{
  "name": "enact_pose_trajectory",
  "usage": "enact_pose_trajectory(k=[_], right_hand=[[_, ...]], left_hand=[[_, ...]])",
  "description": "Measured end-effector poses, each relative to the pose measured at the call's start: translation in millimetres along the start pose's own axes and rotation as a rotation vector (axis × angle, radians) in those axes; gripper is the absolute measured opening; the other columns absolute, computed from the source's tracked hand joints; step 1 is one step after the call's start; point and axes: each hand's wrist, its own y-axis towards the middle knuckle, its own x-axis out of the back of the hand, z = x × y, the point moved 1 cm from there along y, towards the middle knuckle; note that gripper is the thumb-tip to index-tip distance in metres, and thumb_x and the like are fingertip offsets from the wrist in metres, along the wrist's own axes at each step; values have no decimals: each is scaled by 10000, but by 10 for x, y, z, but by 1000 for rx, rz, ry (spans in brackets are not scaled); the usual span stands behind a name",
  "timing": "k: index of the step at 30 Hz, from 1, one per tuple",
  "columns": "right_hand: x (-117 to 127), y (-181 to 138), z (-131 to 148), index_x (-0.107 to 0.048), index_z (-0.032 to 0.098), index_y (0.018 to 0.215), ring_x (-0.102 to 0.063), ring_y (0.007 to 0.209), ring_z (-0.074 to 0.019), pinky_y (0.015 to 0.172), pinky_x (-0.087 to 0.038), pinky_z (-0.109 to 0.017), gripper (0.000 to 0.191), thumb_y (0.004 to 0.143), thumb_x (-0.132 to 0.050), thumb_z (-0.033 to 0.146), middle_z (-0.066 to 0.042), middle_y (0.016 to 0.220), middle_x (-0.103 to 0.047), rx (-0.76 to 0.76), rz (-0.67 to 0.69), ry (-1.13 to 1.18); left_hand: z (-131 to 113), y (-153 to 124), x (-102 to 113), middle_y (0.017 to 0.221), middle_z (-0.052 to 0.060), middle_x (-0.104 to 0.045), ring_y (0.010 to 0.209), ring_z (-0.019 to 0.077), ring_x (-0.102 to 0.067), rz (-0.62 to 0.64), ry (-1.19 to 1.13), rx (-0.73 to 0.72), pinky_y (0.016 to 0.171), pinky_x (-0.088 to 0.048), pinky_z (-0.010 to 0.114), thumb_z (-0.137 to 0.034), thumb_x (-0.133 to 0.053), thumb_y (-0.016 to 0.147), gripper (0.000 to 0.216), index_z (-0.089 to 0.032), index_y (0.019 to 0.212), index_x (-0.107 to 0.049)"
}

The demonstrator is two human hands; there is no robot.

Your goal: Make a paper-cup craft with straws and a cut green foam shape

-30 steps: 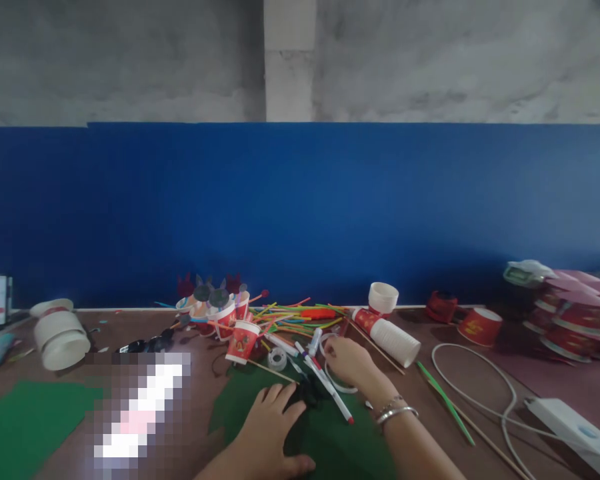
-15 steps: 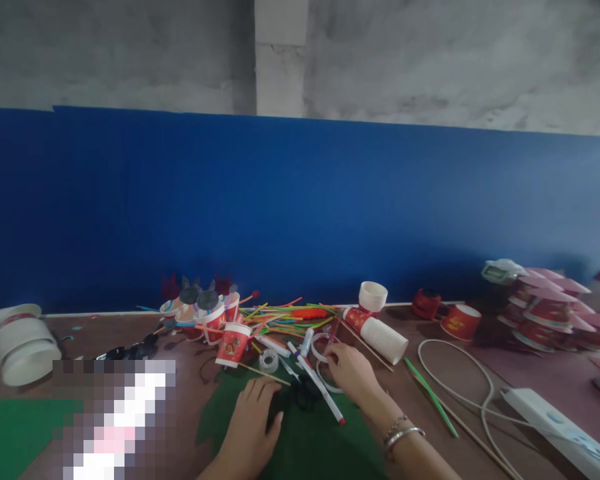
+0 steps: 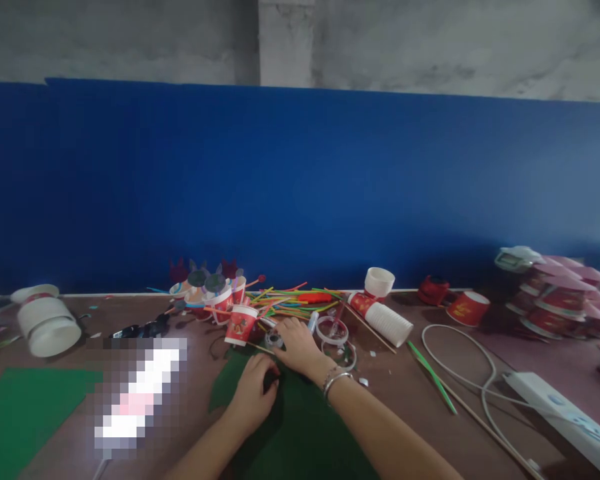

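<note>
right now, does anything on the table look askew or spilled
Yes: the cup stack lies on its side, right of the right hand, where cups would normally stand upright. White scraps litter the table near it. No spilled liquid shows.

Head view from above hands (image 3: 255, 392) (image 3: 300, 347), near, facing blue panel (image 3: 300, 187).

No words, brands or numbers are reading clearly anywhere. Red paper cup (image 3: 241, 325) near the middle is showing gold print, too small and blurred to make out. Red paper bowl (image 3: 469, 309) over on the right is carrying a gold marking, also illegible. White power strip (image 3: 563, 413) is showing bluish patches, no lettering resolving.
</note>
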Motion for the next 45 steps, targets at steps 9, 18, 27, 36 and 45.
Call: enact_pose_trajectory(k=[9, 18, 27, 36, 45], right_hand=[[-35, 31, -26, -523, 181, 1183, -414, 1107, -286, 929, -341, -427, 560, 727, -642, 482, -123, 1181, -494, -32, 4, 6], [328, -371, -145, -542, 183, 1064, -488, 1021, -231, 924, -385, -373, 431, 668, -690, 268, -72, 1049, -558, -49, -190, 376], [414, -1299, -95, -580, 187, 1090, -498, 1073, -224, 990, -349, -323, 478, 616, -602, 129, -82, 1097, -563, 96, 226, 451], [564, -1202, -270, -580, 197, 1164, -533, 1083, -214, 965, -390, -312, 466, 698, -590, 177, -80, 1156, -600, 30, 170, 460], [536, -872, -732, -694, 169, 890, -604, 886, -187, 785, -411, -255, 232, 807, -477, 174, -72, 913, -696, -285, -49, 141]], left_hand=[[-618, -277, 103, 1357, 40, -456, 1252, 313, -366, 543, 88, -433, 1052, -256, 494, -477, -595, 785, 491, -379, 1260, -511], [-132, -79, 145, 1107, 146, -584, 1071, 311, -499, 24, 469, 57, 902, -407, 484, -122, -421, 835, 324, -145, 1083, -627], [-343, -146, 35, 1050, 91, -619, 988, 219, -567, 91, -149, -87, 900, -457, 377, -178, -463, 832, 348, -204, 1171, -534], [-477, -207, 26, 1151, 78, -533, 1049, 247, -505, 455, -199, 7, 941, -416, 360, -242, -756, 566, 700, -186, 1202, -469], [-562, -230, -148, 1005, 35, -545, 942, 217, -482, 380, -24, -6, 843, -390, 324, -249, -769, 561, 455, -198, 951, -541]])
